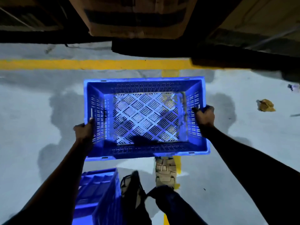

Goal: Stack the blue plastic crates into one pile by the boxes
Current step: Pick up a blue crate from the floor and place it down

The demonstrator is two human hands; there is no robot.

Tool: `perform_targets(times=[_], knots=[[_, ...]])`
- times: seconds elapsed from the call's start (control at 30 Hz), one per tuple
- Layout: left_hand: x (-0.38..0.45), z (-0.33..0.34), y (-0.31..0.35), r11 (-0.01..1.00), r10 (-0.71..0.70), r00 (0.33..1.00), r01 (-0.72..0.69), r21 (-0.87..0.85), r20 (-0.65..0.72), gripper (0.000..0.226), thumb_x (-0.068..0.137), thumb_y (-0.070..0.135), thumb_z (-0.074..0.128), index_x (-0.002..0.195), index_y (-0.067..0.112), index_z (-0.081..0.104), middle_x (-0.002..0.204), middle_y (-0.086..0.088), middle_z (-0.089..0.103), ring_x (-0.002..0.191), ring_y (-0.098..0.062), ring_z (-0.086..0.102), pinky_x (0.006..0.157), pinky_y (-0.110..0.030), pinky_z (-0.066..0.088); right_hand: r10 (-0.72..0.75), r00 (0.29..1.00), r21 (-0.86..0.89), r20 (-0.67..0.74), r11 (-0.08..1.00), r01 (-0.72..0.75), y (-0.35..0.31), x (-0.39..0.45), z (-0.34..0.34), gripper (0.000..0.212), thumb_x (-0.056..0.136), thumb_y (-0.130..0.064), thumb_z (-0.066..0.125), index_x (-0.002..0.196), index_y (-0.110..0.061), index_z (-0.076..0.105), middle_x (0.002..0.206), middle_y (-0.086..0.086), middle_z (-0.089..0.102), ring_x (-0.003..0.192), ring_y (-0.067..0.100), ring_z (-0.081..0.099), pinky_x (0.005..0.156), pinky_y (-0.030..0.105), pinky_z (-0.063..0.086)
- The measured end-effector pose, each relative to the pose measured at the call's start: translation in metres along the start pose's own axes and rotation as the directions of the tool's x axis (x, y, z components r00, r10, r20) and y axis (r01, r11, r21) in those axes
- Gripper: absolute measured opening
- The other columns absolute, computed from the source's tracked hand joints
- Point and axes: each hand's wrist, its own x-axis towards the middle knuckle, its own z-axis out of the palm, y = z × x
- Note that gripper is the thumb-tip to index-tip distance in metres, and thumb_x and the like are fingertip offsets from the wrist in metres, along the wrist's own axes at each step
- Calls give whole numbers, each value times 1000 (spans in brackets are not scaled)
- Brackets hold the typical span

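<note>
An empty blue plastic crate (144,85) with slotted walls and a lattice bottom is held level above the grey floor, open side up. My left hand (84,130) grips its left rim, thumb over the edge. My right hand (204,115) grips the right rim the same way. Another blue crate (97,190) stands on the floor low in the view, beside my left leg. Cardboard boxes (134,18) rise at the far side, beyond a yellow floor line.
A yellow line (81,64) crosses the floor in front of the boxes, with a short branch (170,73) running toward me. A crumpled brown scrap (266,105) lies at the right. My feet (165,171) stand under the held crate.
</note>
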Motion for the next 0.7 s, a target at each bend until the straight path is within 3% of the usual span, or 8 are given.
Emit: perform_targets(times=[0.07,0.17,0.23,0.3,0.37,0.43,0.5,0.7], knots=[[15,1,-9,1000,6,1000,-6,-18,1,65,73,43,75,106,-11,59,88,-18,60,82,-26,59,72,-45,50,4,1000,-14,-2,1000,-4,5,1,4,49,90,-23,68,126,4,46,104,15,55,110,37,58,85,35,41],[3,7,2,999,30,999,-31,11,35,28,88,29,69,78,4,61,71,-11,55,72,-22,54,69,-39,47,19,1000,-29,-8,999,-19,8,-1,6,50,89,-23,68,127,1,45,119,23,60,113,39,57,90,38,42],[2,10,5,997,38,999,-41,64,36,26,93,25,64,75,8,59,66,-8,51,61,-19,47,60,-32,42,34,999,-32,-2,999,-34,6,-5,6,50,89,-23,68,128,0,46,124,24,59,115,40,56,93,40,43],[-3,7,8,992,69,997,-73,107,42,33,90,33,66,75,5,57,70,-15,55,64,-22,49,59,-35,43,46,999,-28,-3,999,-46,0,-11,3,52,87,-20,68,129,0,46,125,24,59,116,40,56,95,40,43],[-8,1,8,980,91,995,-97,177,40,58,77,48,70,97,-5,58,94,-31,64,77,-29,61,67,-47,51,43,999,-19,-24,999,-43,-10,-18,-1,59,83,-20,68,132,1,44,126,25,59,117,41,56,97,40,43],[-24,-1,10,969,97,993,-109,221,64,71,77,46,70,123,-4,51,111,-32,62,82,-30,62,70,-45,50,36,998,-12,-53,999,-36,-23,-30,-6,69,75,-25,64,134,4,42,127,27,57,119,42,55,98,41,42],[-49,1,14,950,131,989,-145,275,71,59,86,36,68,130,2,47,114,-24,64,88,-32,64,73,-40,49,20,998,-17,-63,1000,-21,-34,-46,-7,72,72,-29,60,133,6,43,129,28,54,120,43,53,100,42,41],[-125,-10,8,938,251,949,-287,194,190,25,92,17,64,114,10,54,107,-11,63,98,-29,61,84,-31,45,-150,988,-13,37,989,150,-51,-125,-11,70,67,-32,56,124,8,50,119,28,59,109,41,57,94,45,44]])
